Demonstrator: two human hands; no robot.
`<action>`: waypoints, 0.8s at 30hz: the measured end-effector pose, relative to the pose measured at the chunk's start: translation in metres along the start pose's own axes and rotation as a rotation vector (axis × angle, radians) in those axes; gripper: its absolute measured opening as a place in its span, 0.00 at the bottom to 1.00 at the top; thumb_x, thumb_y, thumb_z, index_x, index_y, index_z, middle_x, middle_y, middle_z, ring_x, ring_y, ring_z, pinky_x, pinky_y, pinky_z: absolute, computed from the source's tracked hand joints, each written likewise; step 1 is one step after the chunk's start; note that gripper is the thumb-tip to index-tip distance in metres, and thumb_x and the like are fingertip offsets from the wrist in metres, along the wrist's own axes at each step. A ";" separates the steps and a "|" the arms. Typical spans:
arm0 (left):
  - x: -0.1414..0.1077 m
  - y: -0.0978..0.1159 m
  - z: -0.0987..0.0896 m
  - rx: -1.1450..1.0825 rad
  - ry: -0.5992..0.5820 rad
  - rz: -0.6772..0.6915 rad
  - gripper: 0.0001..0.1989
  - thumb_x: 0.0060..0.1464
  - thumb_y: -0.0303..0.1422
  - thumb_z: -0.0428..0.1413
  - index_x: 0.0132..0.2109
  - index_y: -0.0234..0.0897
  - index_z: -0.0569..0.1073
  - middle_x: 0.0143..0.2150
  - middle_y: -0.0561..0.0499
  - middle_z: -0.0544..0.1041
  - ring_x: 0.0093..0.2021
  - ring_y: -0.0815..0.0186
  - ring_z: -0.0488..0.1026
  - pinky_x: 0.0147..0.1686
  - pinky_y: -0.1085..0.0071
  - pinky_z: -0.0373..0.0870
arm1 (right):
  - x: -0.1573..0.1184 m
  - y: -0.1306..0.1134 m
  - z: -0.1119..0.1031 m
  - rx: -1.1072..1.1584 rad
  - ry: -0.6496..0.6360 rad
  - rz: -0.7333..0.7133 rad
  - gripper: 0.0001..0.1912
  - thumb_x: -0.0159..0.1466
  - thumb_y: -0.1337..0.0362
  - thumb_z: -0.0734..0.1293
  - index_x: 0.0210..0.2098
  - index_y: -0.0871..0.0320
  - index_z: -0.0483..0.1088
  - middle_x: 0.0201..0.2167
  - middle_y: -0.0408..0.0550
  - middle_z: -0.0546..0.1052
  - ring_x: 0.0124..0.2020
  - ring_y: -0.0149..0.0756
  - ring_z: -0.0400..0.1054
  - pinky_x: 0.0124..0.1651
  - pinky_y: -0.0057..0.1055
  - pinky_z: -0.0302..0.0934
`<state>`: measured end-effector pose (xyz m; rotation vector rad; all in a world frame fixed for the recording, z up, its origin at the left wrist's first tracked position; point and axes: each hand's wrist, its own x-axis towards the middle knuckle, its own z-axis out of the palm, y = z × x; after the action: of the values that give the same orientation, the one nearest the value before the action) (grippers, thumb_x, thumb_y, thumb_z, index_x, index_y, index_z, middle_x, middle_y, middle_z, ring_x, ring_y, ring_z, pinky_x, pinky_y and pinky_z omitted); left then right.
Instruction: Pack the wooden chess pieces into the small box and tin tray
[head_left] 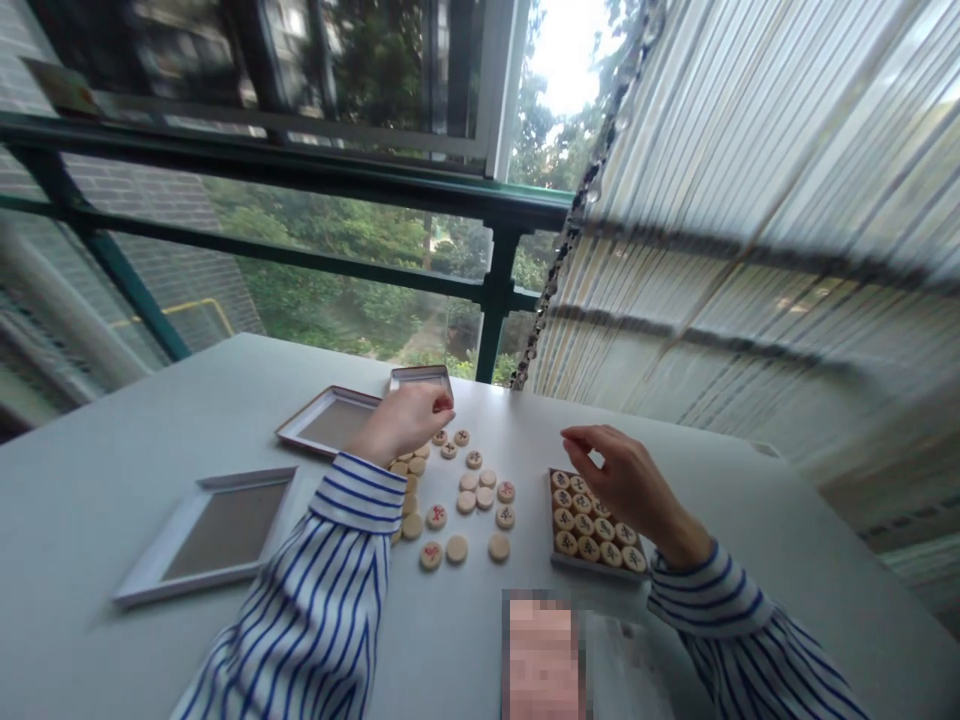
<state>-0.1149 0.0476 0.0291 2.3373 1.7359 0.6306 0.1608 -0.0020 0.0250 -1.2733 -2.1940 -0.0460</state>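
My left hand [407, 417] is closed, fingers curled together above the far end of the loose Chinese chess pieces [485, 498]; whatever they hold is hidden. Over the far right part of a small box [596, 568] hovers my right hand [630, 482], thumb and fingertips brought together; I cannot make out anything between them. Rows of round pieces with dark characters [589, 550] fill the visible part of that box. Of the loose pieces, some are blank side up and some show red or dark characters. A cluster of plain pieces [412, 526] lies partly behind my left forearm.
An open box tray [279, 540] lies left of my left arm, with another shallow tray [289, 437] beyond it. A smaller tray [420, 372] sits near the table's [82, 470] far edge. A bead-string curtain [735, 220] hangs at the right. A pixelated patch covers the near edge.
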 end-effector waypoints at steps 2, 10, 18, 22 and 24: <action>0.001 -0.003 0.006 0.000 -0.022 -0.012 0.13 0.48 0.38 0.51 0.39 0.38 0.75 0.38 0.48 0.78 0.40 0.63 0.72 0.36 0.74 0.65 | 0.007 -0.002 0.006 0.015 -0.035 -0.015 0.11 0.61 0.64 0.58 0.37 0.58 0.71 0.30 0.48 0.75 0.32 0.34 0.67 0.36 0.30 0.61; 0.005 -0.007 0.035 0.112 -0.048 -0.046 0.17 0.48 0.39 0.52 0.44 0.37 0.74 0.45 0.45 0.76 0.46 0.58 0.71 0.43 0.68 0.64 | 0.034 -0.006 0.016 0.053 -0.143 -0.002 0.12 0.61 0.63 0.58 0.36 0.58 0.72 0.29 0.47 0.75 0.30 0.32 0.67 0.35 0.28 0.59; 0.005 0.004 0.051 0.149 -0.083 0.003 0.16 0.50 0.37 0.51 0.45 0.37 0.73 0.44 0.43 0.76 0.45 0.57 0.71 0.44 0.65 0.63 | 0.053 -0.009 0.038 0.034 -0.287 -0.012 0.12 0.60 0.64 0.58 0.34 0.58 0.73 0.28 0.47 0.76 0.28 0.31 0.67 0.32 0.26 0.56; 0.004 0.008 0.056 0.162 -0.086 0.032 0.15 0.51 0.33 0.50 0.45 0.38 0.73 0.42 0.43 0.76 0.45 0.58 0.70 0.44 0.65 0.62 | 0.058 -0.010 0.051 0.028 -0.331 -0.012 0.13 0.60 0.64 0.58 0.34 0.58 0.73 0.28 0.47 0.76 0.29 0.31 0.68 0.31 0.25 0.55; 0.004 0.009 0.058 0.172 -0.089 0.036 0.14 0.51 0.32 0.49 0.43 0.38 0.74 0.41 0.42 0.77 0.44 0.58 0.71 0.42 0.64 0.62 | 0.058 -0.010 0.055 0.029 -0.342 -0.004 0.13 0.60 0.64 0.58 0.35 0.58 0.73 0.29 0.47 0.77 0.29 0.32 0.68 0.32 0.25 0.55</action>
<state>-0.0816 0.0556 -0.0190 2.4726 1.7768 0.3897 0.1053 0.0549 0.0125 -1.3400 -2.4725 0.2165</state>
